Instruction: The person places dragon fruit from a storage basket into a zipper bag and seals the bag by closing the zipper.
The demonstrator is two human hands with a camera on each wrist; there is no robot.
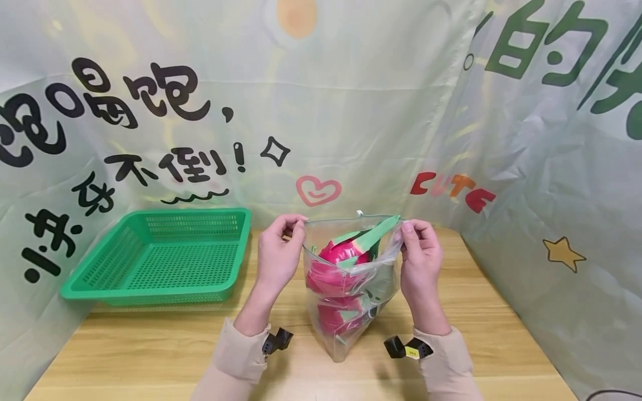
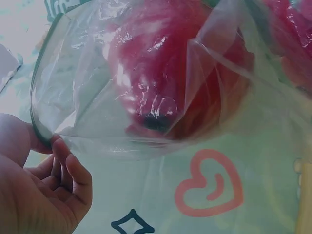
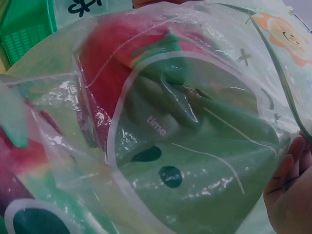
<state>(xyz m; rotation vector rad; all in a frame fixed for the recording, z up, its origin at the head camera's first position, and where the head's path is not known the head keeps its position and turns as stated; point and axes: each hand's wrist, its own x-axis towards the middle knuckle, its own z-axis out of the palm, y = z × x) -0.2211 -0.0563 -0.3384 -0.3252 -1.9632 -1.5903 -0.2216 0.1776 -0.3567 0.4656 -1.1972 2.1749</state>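
A clear slider zip bag hangs between both hands, its mouth spread wide at the top. Inside are pink dragon fruits with green leaf tips: one dragon fruit near the mouth, a lower dragon fruit below it. My left hand pinches the left corner of the mouth between thumb and fingertips; the same grip on the green-edged rim shows in the left wrist view. The right corner is pinched by my right hand. A small white slider sits midway along the far rim. Green print covers part of one bag side.
A green plastic basket with perforated walls stands on the wooden table, left of the bag. Printed cloth walls enclose the table at the back and both sides. A dark cable shows at the lower right corner.
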